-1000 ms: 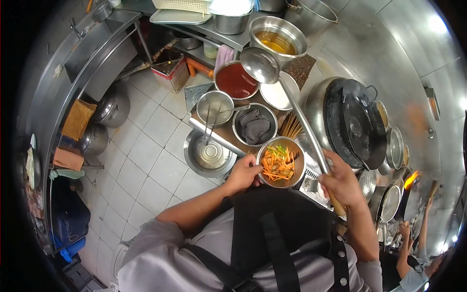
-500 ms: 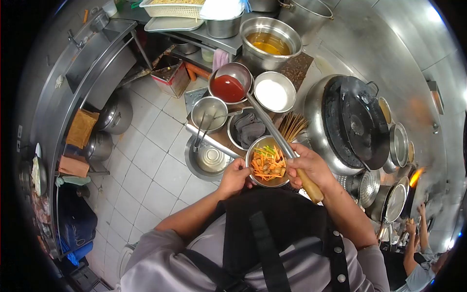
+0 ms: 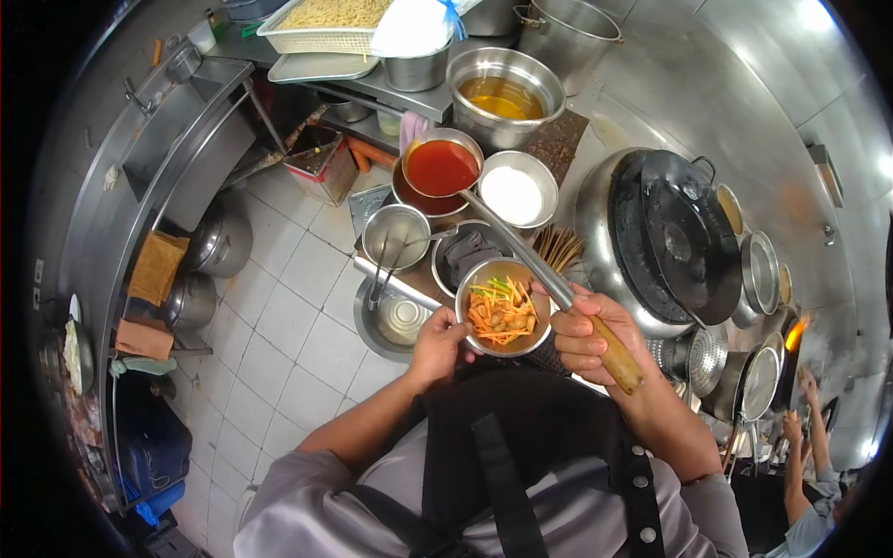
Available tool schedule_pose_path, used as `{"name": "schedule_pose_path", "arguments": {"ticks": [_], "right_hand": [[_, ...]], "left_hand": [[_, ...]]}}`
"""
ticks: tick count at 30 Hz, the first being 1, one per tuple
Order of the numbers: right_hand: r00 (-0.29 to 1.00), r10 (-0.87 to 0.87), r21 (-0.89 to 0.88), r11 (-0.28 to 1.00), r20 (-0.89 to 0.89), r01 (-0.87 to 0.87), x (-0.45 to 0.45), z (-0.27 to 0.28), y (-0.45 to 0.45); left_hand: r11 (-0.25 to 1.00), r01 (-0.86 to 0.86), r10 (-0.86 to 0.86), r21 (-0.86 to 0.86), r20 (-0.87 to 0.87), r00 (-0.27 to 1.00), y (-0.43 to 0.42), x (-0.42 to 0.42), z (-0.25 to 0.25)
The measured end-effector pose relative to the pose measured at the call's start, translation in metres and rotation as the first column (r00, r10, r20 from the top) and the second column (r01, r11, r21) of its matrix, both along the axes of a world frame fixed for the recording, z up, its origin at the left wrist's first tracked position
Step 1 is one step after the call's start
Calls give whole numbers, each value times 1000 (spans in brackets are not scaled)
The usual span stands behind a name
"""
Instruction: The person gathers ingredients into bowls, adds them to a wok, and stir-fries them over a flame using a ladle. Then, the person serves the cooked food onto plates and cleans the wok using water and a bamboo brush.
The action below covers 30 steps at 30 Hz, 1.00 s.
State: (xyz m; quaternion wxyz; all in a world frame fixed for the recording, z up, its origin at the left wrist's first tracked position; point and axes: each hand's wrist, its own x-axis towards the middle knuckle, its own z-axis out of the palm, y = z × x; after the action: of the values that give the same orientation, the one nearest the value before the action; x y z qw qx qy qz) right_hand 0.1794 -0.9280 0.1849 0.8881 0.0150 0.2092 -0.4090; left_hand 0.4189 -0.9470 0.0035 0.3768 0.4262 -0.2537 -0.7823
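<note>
My left hand (image 3: 439,346) is closed on the left rim of a metal bowl (image 3: 462,303) of shredded carrots (image 3: 507,312), with green strips and brownish chunks among them. Wrapped round the wooden grip of a long-handled ladle (image 3: 523,249) is my right hand (image 3: 595,337), just to the right of that bowl. Red sauce (image 3: 443,167) fills the ladle's wide head, which hangs over a metal pot (image 3: 398,193) holding dark red sauce. The ladle's handle slants across from the pot to my fist.
Around the pot stand a bowl of white powder or liquid (image 3: 513,186), a pot of yellow oil (image 3: 502,100), a bowl with dark cloth (image 3: 470,249) and a small pot with utensils (image 3: 395,232). Black woks (image 3: 684,232) sit at right. Another person's arm (image 3: 798,456) shows lower right.
My right hand has lifted the ladle, full of red sauce, above the pot, and its fingers now wrap the grip. The carrot bowl has shifted slightly left, held by my left hand.
</note>
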Motion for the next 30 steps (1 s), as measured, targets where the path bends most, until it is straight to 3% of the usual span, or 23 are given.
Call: {"name": "schedule_pose_path", "arguments": {"ticks": [3, 5, 9, 12, 14, 20, 26, 30], "right_hand": [[994, 3, -41, 999, -107, -8, 3, 7, 0], [952, -38, -25, 999, -305, 31, 12, 12, -2], [897, -59, -34, 998, -439, 49, 20, 19, 2], [936, -29, -71, 997, -351, 5, 15, 7, -1], [995, -24, -37, 999, -100, 20, 12, 0, -1], [991, -42, -8, 999, 128, 43, 9, 6, 13], [965, -119, -34, 991, 233, 130, -7, 38, 53], [952, -208, -7, 977, 225, 215, -35, 62, 92]], "left_hand": [[999, -16, 15, -27, -46, 999, -6, -2, -2], [999, -20, 18, -32, -73, 997, -11, -2, 0], [999, -32, 29, -35, -90, 996, -9, -4, 3], [999, -44, 41, -29, -85, 996, -14, -3, 6], [999, -52, 50, -17, -89, 995, -16, -3, 6], [992, -125, 127, 25, -94, 987, -22, -11, 14], [963, -269, 269, 5, -85, 960, -43, -31, 4], [908, -418, 404, -43, -184, 896, -66, -53, 11]]}}
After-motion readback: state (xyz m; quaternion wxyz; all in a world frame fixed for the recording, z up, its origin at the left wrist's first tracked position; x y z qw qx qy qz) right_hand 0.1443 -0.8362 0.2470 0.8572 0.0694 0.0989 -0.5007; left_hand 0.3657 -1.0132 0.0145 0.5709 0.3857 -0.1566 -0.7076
